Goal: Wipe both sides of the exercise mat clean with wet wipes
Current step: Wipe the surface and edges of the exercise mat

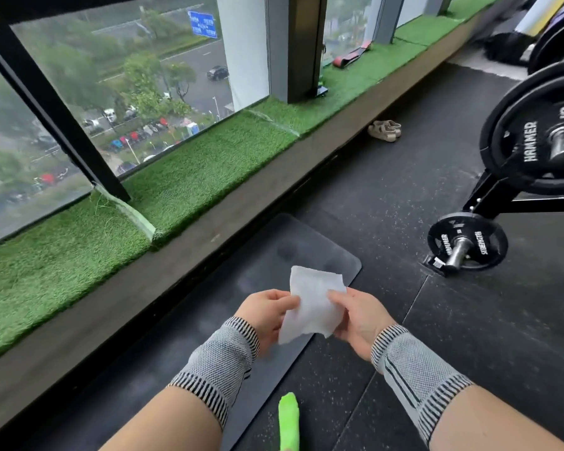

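Lying lengthwise along ledge (209, 219): exercise mat (264, 265)

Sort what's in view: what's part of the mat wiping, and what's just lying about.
Job: wet wipe, held by left hand and right hand; exercise mat; green packet, perhaps the wipes.
Lying about: sandals, weight plates, red band.

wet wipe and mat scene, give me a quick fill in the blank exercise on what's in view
1. The wet wipe is held by ____ hands, the left hand and the right hand.
2. The exercise mat lies flat on the ____.
3. The ledge under the window is covered in green artificial ____.
4. The word printed on the big weight plate is ____.

Missing words: both; floor; grass; HAMMER
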Motion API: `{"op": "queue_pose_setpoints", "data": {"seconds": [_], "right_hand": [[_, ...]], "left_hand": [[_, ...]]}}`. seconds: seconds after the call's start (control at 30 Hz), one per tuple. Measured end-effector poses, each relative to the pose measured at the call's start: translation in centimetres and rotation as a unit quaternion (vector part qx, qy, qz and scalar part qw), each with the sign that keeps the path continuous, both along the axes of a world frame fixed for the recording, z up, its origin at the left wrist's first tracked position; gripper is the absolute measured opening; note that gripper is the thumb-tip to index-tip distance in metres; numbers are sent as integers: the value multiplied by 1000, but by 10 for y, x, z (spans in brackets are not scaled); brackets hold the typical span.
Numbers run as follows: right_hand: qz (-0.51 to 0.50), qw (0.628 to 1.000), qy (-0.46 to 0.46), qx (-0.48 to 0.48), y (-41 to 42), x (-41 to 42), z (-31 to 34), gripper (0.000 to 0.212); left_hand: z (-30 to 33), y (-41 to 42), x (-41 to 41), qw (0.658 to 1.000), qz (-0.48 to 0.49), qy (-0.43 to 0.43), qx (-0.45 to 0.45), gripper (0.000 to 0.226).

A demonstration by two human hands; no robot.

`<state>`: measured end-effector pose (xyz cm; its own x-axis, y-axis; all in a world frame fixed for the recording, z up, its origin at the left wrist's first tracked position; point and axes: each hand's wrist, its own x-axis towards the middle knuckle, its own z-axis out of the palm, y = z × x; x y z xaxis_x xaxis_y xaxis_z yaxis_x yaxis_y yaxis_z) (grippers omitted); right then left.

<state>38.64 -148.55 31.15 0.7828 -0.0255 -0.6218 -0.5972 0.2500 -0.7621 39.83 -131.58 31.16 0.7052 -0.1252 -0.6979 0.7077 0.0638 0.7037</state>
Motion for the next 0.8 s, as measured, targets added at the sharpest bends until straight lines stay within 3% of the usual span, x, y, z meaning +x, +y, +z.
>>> {"op": "queue_pose_setpoints", "data": {"seconds": [0.3, 0.43, 0.57, 0.67, 0.8], "right_hand": [[-38, 997, -13, -71, -81, 75, 8, 11], [-25, 999, -11, -31, -104, 104, 2, 17], [16, 999, -18, -23, -129, 145, -4, 21], [18, 998, -30, -50, -150, 183, -10, 26], [79, 991, -75, -75, -187, 237, -12, 54]], "left_hand": [[-4, -67, 86, 997, -68, -25, -24, 19], [-1, -95, 119, 995, -83, -52, 23, 20], [-7, -120, 156, 994, -22, -86, 62, 20], [-10, -139, 180, 991, 32, -97, 82, 32], [-14, -172, 209, 984, 72, -118, 116, 47]]}}
